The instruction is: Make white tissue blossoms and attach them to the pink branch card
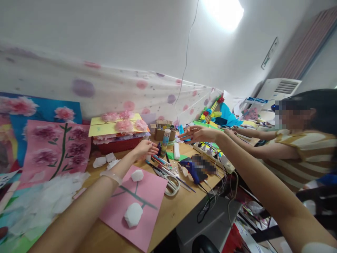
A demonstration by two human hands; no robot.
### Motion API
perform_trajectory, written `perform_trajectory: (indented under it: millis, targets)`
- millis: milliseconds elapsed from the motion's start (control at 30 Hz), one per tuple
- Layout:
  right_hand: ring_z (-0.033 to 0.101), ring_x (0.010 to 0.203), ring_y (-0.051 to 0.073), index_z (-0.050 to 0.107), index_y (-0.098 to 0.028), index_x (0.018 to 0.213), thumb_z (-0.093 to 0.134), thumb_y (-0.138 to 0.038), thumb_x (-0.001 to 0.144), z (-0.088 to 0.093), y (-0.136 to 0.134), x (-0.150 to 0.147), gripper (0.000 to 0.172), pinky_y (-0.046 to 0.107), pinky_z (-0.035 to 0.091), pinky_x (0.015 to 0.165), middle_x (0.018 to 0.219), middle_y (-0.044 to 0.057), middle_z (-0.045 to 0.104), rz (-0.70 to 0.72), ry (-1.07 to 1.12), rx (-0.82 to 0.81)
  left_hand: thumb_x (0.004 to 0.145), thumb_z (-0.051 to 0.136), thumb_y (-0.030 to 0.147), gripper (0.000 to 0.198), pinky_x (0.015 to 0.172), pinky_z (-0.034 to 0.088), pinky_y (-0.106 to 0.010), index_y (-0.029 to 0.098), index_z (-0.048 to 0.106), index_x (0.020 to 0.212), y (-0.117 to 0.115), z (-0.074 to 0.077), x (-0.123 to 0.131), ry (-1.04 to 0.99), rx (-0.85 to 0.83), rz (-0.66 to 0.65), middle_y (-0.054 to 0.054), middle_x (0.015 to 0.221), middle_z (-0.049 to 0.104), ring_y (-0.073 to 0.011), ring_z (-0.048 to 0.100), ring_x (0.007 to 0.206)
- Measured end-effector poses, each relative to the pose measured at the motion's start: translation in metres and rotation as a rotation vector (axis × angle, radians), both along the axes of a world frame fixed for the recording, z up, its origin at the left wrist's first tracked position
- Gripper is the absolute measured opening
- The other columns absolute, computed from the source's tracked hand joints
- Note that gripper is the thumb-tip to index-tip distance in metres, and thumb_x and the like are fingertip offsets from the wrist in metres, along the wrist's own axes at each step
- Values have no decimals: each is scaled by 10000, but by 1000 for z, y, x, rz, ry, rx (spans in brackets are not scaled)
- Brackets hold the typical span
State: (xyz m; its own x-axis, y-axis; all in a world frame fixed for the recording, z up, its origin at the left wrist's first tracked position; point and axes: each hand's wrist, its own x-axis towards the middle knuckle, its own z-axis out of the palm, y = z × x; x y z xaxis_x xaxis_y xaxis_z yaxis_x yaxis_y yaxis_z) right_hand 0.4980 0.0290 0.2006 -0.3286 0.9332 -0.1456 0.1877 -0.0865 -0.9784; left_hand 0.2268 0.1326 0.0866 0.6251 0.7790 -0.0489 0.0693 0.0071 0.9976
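Left hand (146,148) and right hand (198,135) are held loosely open, seemingly empty, near the bottle (165,142) toward the far edge of the table (179,208), in an apparent reach calling for a hand to be closed.

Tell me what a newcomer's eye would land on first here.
Probably the left hand and right hand, stretched out above the cluttered table. Next, the pink sheet bearing two white pieces, at the table's near edge. Then the pink flowers on the yellow sheet, toward the wall.
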Motion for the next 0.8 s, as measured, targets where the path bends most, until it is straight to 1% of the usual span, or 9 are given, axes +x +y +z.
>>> perform_trajectory:
  millis: [100,167,233,333,400,533,633,700,800]
  targets:
    - [633,1195,252,556,-196,826,765,-89,657,2,-3,4,289,478,474,1042,1198,107,709,34,43,-15,701,667,102,183,625,561,-257,125,682,882,-3,4,-6,164,96,-56,-159,984,761,-183,727,716]
    - [651,1163,261,589,-197,831,800,-117,646,1,-3,-1,291,487,481,1038,1184,103,716,14,32,-14,593,663,37,376,599,543,-239,158,721,945,-7,16,-6,258,186,-110,-139,1106,745,-203,729,790]
    - [695,1070,255,620,-198,813,837,-151,639,-2,0,-10,282,459,524,992,1100,94,746,-79,-18,31,511,641,-2,473,578,515,-220,190,755,928,-7,35,-6,346,292,-144,-96,1089,759,-213,720,817]
    - [733,908,225,664,-191,782,862,-219,663,-6,5,-26,233,384,578,893,922,89,772,-275,-122,175,482,631,6,329,588,488,-226,179,760,730,-1,69,-9,450,464,-118,-47,778,774,-225,702,770]
    - [733,836,205,686,-178,752,814,-330,747,-6,8,-39,199,361,583,864,850,97,768,-346,-155,289,499,645,31,240,631,476,-243,185,746,654,3,91,-12,477,586,-65,-30,640,731,-236,686,778]
    - [710,928,204,731,-188,832,699,-468,839,-5,12,-67,282,354,570,882,951,91,762,-339,-216,469,542,651,67,168,705,467,-257,199,737,600,0,119,-15,488,741,-36,-27,658,734,-238,669,829]
    - [681,1032,210,719,-218,988,812,-392,725,-12,19,-85,328,352,553,916,1053,58,751,-195,-213,496,542,575,21,289,712,474,-254,203,769,655,-11,121,-15,498,760,-130,-13,723,762,-210,674,777]
    - [698,991,206,692,-213,1039,863,-338,643,-22,27,-92,448,352,562,895,1021,55,762,-107,-141,434,531,525,-2,373,726,479,-251,208,782,701,-18,115,-16,494,760,-183,3,731,766,-199,675,770]
    - [722,846,188,702,-179,959,875,-326,605,-36,40,-95,421,313,582,796,874,52,774,-108,-148,399,528,481,-7,449,748,484,-248,204,790,777,-23,103,-18,475,762,-213,4,763,769,-196,680,804]
